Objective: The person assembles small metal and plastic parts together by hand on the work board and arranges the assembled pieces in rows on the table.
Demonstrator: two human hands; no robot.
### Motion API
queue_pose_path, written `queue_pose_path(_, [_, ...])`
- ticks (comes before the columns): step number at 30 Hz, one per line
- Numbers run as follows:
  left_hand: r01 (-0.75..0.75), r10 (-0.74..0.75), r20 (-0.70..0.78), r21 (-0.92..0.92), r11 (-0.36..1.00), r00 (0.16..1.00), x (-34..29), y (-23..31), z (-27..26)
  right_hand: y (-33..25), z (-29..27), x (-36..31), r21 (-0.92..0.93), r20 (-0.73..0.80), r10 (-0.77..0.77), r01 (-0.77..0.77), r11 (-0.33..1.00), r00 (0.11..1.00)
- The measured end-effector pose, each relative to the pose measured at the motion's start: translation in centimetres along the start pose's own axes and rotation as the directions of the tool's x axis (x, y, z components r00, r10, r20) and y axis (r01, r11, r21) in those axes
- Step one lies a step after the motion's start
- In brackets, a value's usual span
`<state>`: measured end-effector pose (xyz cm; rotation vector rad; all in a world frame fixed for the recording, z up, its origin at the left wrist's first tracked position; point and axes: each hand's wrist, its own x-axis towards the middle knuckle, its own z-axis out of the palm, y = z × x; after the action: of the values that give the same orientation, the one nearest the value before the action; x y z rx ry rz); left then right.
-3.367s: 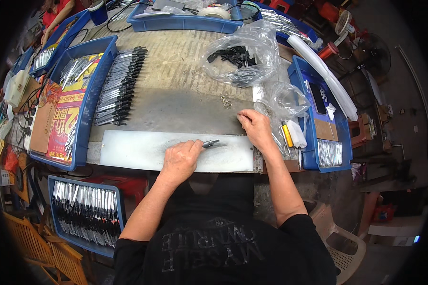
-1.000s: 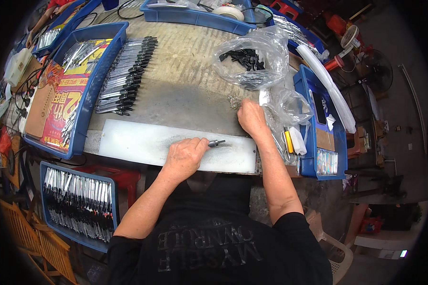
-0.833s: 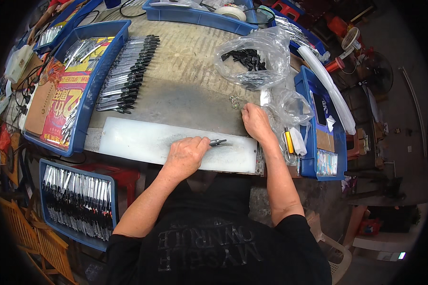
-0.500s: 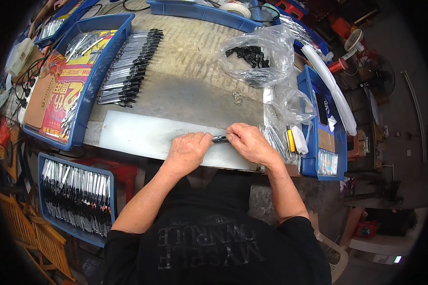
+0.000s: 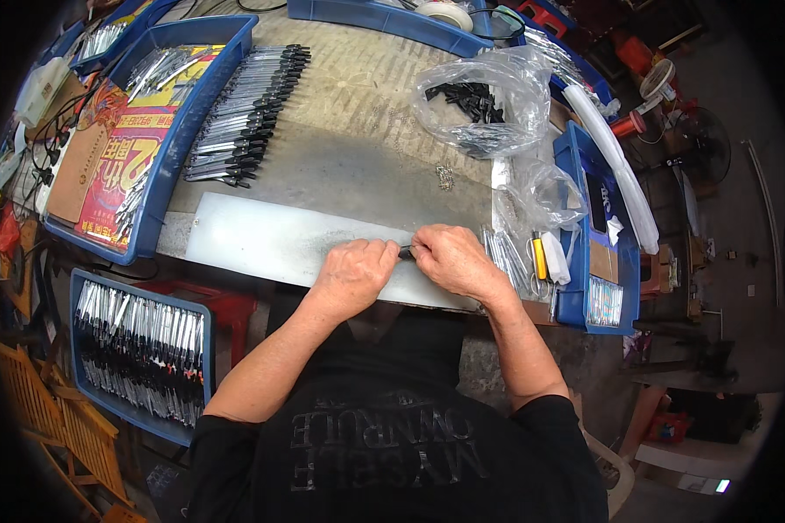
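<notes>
Over the white board (image 5: 253, 235) at the table's front edge, my two hands meet around a pen (image 5: 405, 252). Only a short dark stretch of it shows between the fists; the rest is hidden in the fingers. My left hand (image 5: 356, 272) is closed on one end. Closed on the other end is my right hand (image 5: 453, 260), just to the right. Beyond the board, to the left, lies a long row of clear pens with black caps (image 5: 249, 113). A small heap of tiny metallic parts (image 5: 445, 178) rests past my right hand.
At the left stands a blue tray (image 5: 155, 196) with pens and printed card; a lower blue crate (image 5: 139, 301) holds many pens. Plastic bags (image 5: 523, 74) of black parts lie far right. Loose pen tubes (image 5: 504, 253), a yellow cutter (image 5: 539, 259) and another blue tray (image 5: 571, 288) are right.
My hands have drawn closer together, so less of the pen shows between them. The whole scene has shifted slightly in the picture.
</notes>
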<state>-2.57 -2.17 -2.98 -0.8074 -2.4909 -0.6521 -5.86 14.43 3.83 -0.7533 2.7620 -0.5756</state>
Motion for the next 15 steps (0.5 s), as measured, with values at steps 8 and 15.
queue_pose_path(8, [-0.016,0.015,0.028,0.018,1.0,0.999,0.1,0.0,-0.2,-0.5,-0.4,0.0,0.126,0.015,0.213,-0.213,0.969,0.977])
queue_pose_path(15, [-0.018,0.018,0.018,-0.007,1.0,1.0,0.1,0.0,-0.1,0.6,0.4,-0.1,0.214,-0.051,0.165,-0.151,0.965,0.985])
